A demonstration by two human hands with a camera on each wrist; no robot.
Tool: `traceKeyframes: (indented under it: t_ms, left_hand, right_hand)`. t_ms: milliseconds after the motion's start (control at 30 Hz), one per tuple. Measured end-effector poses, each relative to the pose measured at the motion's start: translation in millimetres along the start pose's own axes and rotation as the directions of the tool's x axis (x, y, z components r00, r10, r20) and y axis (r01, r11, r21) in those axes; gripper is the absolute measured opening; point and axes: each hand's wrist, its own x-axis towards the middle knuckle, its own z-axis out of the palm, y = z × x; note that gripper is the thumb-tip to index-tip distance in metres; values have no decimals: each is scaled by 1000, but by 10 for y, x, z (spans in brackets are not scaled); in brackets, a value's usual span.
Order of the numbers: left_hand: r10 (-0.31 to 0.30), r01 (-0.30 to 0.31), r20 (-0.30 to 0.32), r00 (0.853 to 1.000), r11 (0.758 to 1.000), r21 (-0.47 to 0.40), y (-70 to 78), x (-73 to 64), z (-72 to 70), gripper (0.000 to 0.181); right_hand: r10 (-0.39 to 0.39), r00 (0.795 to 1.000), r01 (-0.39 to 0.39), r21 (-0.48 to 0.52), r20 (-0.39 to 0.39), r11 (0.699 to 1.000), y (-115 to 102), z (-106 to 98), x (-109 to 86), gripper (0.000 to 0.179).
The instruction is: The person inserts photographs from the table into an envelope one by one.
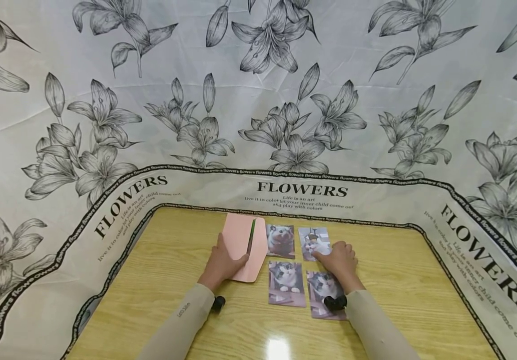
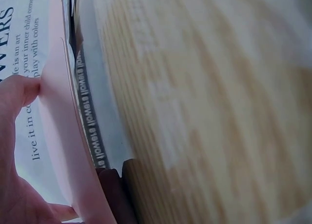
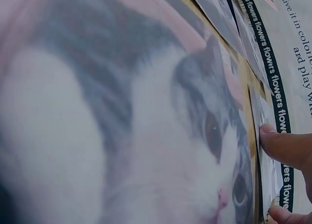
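Fingertips point(image 3: 273, 138) of right hand point(image 1: 338, 261) touch far-right cat photo point(image 1: 314, 243).

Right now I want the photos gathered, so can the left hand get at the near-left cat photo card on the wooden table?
Probably yes, once freed: the left hand holds the pink paper envelope, and the near-left cat photo card lies uncovered right beside it.

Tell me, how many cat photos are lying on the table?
4, in a square: far left photo, far right photo under the right hand, near left photo, near right photo. Others may be hidden.
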Motion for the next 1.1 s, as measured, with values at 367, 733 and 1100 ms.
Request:
traceKeyframes:
  t_ms: [367,733,1100]
  left_hand:
    - [12,-12,-7,1000,1000,8,22,-20,1,120]
    - [9,-9,-4,1000,1000,9,3,6,18,121]
    - [1,-1,-3,1000,1000,7,5,3,14,121]
  right_hand:
    - [20,1000,-21,25,21,999,-27,8,-10,76]
    - [21,1000,-19,83,-23,996,-29,13,-37,74]
    - [21,999,-26,165,32,986,134,-90,56,43]
